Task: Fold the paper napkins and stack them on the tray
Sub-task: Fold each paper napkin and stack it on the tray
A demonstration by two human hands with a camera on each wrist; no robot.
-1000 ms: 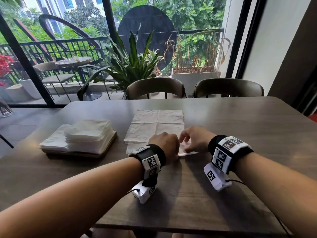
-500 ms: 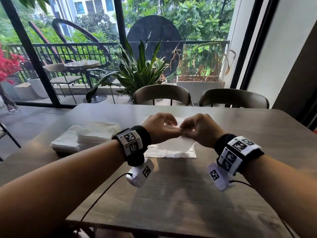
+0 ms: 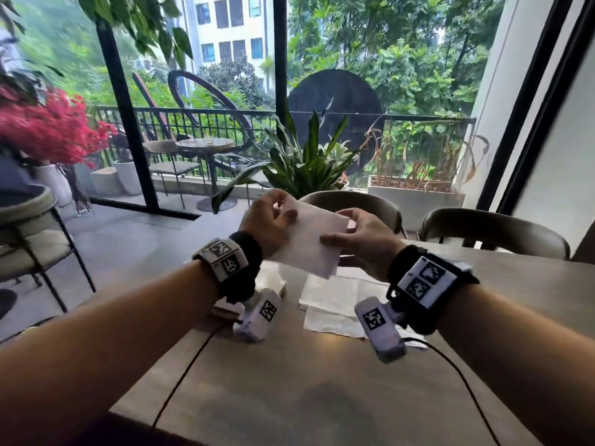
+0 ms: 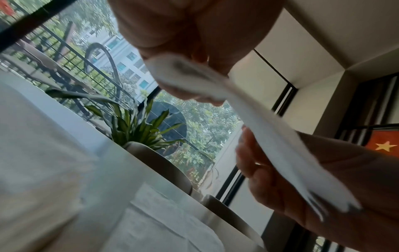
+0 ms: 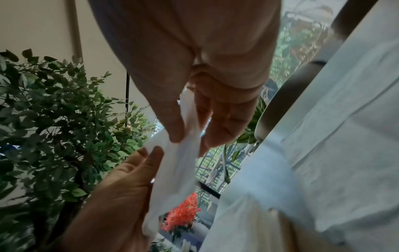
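Head view: you hold 1 folded napkin (image 3: 306, 239) in the air above the bench (image 3: 338, 387), between both hands.
Left hand (image 3: 269, 222): your fingers and thumb pinch the napkin's left edge; the left wrist view shows the paper (image 4: 248, 122) running out from under your fingers (image 4: 194, 88).
Right hand (image 3: 362, 239): your thumb lies on top of the napkin's right side and the fingers curl beneath, so it grips the napkin too; in the right wrist view the paper (image 5: 183, 153) sits pinched between thumb and fingers (image 5: 224, 126).
Napkin: white, folded to a rectangle, tilted, clear of the bench.
Unfolded napkins (image 3: 335, 300): lying flat on the bench just under your hands.
Tray (image 3: 225, 312): at your left, mostly hidden by your left wrist; only its edge shows, with white napkins (image 3: 270, 278) on it.
Chairs (image 3: 489, 230): 2 at the far side of the bench.
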